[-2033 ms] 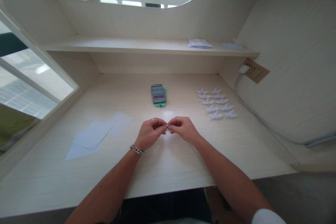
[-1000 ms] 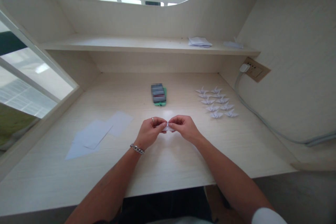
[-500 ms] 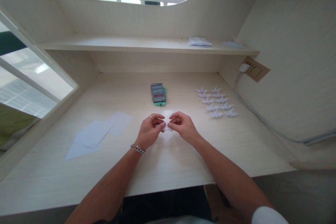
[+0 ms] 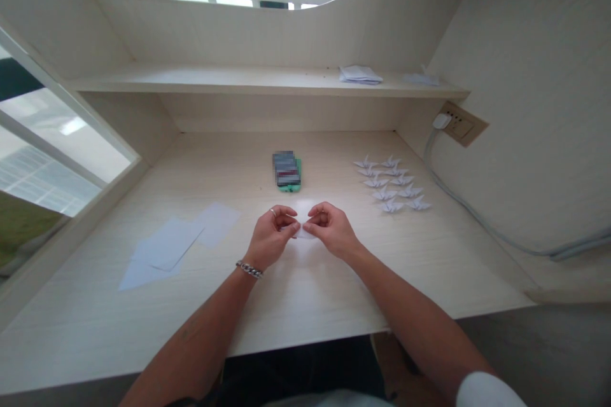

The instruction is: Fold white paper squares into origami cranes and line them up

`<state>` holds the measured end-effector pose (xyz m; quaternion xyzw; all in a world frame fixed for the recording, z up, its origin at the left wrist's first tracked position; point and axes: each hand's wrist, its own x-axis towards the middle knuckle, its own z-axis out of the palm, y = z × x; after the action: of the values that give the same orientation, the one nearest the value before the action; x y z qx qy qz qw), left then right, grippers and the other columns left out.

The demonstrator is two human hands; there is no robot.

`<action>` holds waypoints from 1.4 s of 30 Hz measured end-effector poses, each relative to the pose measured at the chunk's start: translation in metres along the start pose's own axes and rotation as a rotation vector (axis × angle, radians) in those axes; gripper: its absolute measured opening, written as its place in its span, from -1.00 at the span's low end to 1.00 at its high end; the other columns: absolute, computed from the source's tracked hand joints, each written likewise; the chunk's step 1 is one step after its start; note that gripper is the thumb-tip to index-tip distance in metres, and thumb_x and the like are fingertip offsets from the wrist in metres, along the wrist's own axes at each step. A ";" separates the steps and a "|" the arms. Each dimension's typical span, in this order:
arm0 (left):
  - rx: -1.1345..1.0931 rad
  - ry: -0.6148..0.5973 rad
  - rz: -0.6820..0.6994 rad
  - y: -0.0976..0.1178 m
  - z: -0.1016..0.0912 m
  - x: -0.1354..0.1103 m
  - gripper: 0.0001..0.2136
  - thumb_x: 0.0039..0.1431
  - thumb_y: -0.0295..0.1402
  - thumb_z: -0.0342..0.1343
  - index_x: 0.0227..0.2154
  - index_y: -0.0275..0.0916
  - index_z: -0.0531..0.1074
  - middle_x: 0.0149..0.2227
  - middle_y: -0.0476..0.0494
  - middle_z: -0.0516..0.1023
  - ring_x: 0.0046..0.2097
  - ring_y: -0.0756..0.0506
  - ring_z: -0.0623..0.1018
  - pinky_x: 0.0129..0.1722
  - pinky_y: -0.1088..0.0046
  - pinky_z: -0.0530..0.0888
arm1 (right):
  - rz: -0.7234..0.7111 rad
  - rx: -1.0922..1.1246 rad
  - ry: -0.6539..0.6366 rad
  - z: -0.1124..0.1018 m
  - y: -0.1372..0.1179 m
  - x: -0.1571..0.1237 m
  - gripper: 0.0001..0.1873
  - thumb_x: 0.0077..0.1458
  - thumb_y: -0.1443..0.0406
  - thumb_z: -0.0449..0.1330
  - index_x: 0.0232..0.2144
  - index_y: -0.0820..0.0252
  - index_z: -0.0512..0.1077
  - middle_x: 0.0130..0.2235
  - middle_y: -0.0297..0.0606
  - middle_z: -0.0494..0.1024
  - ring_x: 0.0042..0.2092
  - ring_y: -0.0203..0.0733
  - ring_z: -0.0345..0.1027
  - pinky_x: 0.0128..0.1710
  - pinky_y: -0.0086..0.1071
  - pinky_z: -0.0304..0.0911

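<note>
A small piece of folded white paper (image 4: 305,233) is pinched between my two hands, above the middle of the desk. My left hand (image 4: 273,235), with a ring and a chain bracelet at the wrist, grips its left side between thumb and fingers. From the other side, my right hand (image 4: 331,229) holds it the same way, the thumbs almost meeting. Fingers cover much of the paper, so its exact folded shape cannot be made out. To the right stand several folded paper cranes (image 4: 391,183) in two rows.
Loose white paper sheets (image 4: 174,241) overlap on the desk at the left. A phone-like object in a green case (image 4: 287,172), its face pixelated, lies beyond my hands. Folded paper (image 4: 360,74) rests on the shelf (image 4: 214,79). A cable (image 4: 458,197) runs from the wall socket (image 4: 462,124).
My hands stay in nearly the same place, both still pinching the paper, with only slight finger movement. The whole view has shifted slightly.
</note>
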<state>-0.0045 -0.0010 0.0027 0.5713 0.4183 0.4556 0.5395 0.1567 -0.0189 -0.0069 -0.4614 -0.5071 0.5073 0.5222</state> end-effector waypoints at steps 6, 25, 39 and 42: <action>-0.052 0.024 -0.034 0.002 0.000 0.000 -0.72 -0.16 -0.42 0.29 -0.36 -0.29 0.35 -0.55 0.02 0.51 -0.51 0.02 0.50 -0.48 0.51 0.47 | 0.030 0.013 -0.037 -0.006 -0.001 0.002 -0.74 -0.19 0.28 0.32 -0.39 0.19 0.37 -0.54 -0.38 0.50 -0.50 -0.31 0.35 -0.49 -0.44 0.20; 0.073 0.240 0.027 -0.006 -0.002 0.005 -0.80 -0.06 -0.37 0.24 -0.33 -0.31 0.47 -0.37 -0.12 0.59 -0.32 -0.07 0.59 -0.25 0.38 0.55 | -0.377 -0.537 0.110 0.005 -0.008 -0.012 -0.80 0.13 0.26 0.14 -0.23 0.11 0.52 -0.25 -0.17 0.52 -0.35 -0.22 0.35 -0.27 -0.31 0.31; 0.389 0.178 0.232 -0.001 -0.002 -0.004 -0.77 0.06 -0.26 0.19 -0.23 -0.25 0.54 -0.26 -0.16 0.61 -0.27 -0.08 0.57 -0.26 0.39 0.52 | -0.025 -0.186 0.043 -0.001 0.008 0.005 -0.69 0.09 0.14 0.15 -0.33 0.28 0.53 -0.51 -0.25 0.51 -0.46 -0.24 0.38 -0.41 -0.38 0.30; 0.477 0.225 0.243 0.003 -0.007 -0.002 -0.74 0.02 -0.22 0.22 -0.24 -0.23 0.55 -0.20 -0.16 0.59 -0.26 -0.09 0.55 -0.28 0.39 0.51 | 0.029 -0.133 -0.022 -0.004 0.006 0.005 -0.69 0.05 0.12 0.18 -0.43 0.28 0.51 -0.57 -0.30 0.47 -0.52 -0.29 0.32 -0.46 -0.41 0.26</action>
<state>-0.0116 -0.0018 0.0053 0.6737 0.4994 0.4662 0.2817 0.1606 -0.0130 -0.0125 -0.4967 -0.5388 0.4848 0.4774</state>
